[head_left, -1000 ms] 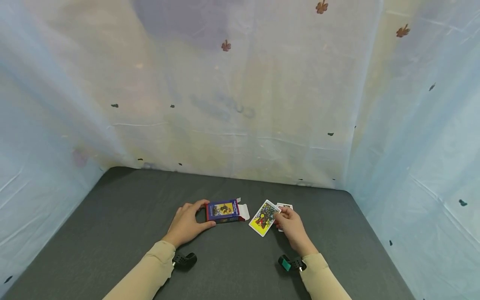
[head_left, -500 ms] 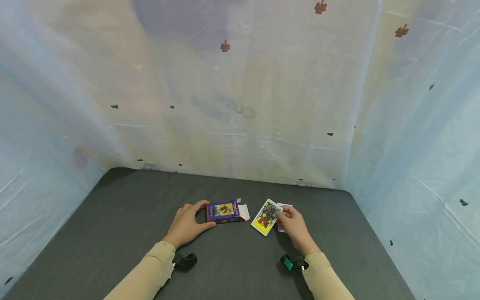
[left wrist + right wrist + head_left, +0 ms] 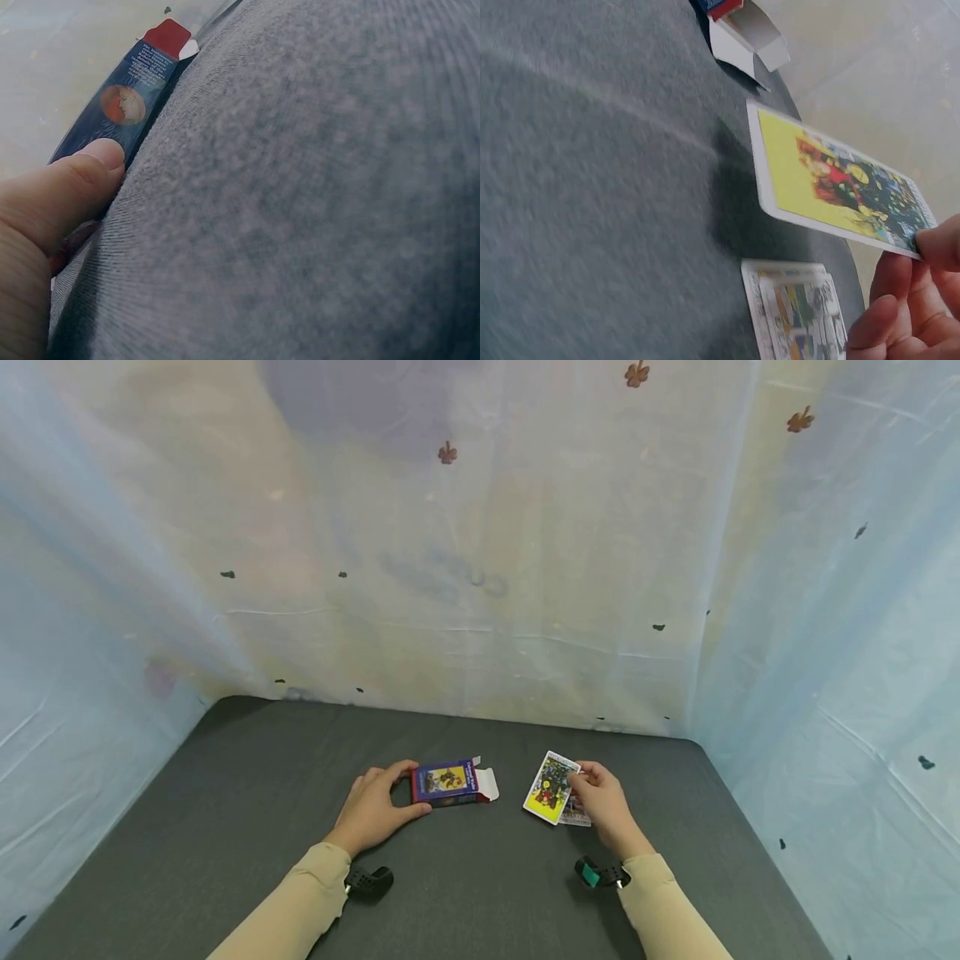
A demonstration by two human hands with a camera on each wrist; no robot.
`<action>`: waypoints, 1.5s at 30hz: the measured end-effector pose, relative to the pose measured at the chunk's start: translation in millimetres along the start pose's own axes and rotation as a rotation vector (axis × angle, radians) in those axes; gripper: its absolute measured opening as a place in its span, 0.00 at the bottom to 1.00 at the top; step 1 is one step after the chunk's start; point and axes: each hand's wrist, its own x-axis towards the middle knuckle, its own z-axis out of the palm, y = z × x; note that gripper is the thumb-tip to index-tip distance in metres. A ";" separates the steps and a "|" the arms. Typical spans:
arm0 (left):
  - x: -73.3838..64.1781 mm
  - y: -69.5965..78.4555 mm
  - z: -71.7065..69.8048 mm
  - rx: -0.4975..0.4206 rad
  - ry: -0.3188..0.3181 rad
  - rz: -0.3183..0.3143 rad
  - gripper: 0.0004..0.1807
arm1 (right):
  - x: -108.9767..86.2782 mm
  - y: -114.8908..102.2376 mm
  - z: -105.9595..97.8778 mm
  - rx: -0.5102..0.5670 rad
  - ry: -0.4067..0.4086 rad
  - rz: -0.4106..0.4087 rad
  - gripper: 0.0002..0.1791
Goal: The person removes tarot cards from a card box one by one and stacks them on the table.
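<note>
In the head view my left hand (image 3: 375, 807) holds the left end of a blue tarot card box (image 3: 446, 780) lying on the table. The left wrist view shows the thumb (image 3: 90, 169) against the box's dark side, while the fingers at the far side are hidden there. The box's end flap (image 3: 487, 783) stands open at the right. My right hand (image 3: 606, 803) pinches a yellow picture tarot card (image 3: 550, 787) by one edge, face up and raised off the table. Beneath it a few overlapping cards (image 3: 799, 311) lie on the cloth, partly covered in the head view.
Dark grey cloth covers the table (image 3: 465, 885). A pale plastic curtain (image 3: 465, 610) with small leaf marks rises along the back edge and both sides. Black straps (image 3: 369, 883) hang at both wrists.
My right hand has moved to the right with the card, which now sits over the lying cards. The left hand and the box have stayed in place.
</note>
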 end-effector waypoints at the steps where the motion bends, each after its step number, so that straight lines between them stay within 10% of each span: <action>1: -0.1 0.1 0.0 0.000 -0.002 -0.001 0.43 | 0.9 0.4 -1.8 -0.011 -0.009 0.006 0.17; 20: -0.5 1.6 1.3 0.004 -0.006 -0.005 0.43 | 28.9 16.0 -25.1 -0.135 -0.009 0.072 0.23; 35: -0.3 0.9 -0.3 0.002 -0.004 -0.007 0.43 | 28.8 9.1 -27.1 0.264 -0.148 0.178 0.34; 45: 0.0 0.3 -0.2 -0.004 0.005 0.007 0.43 | 21.3 8.0 -31.8 0.274 -0.207 0.217 0.29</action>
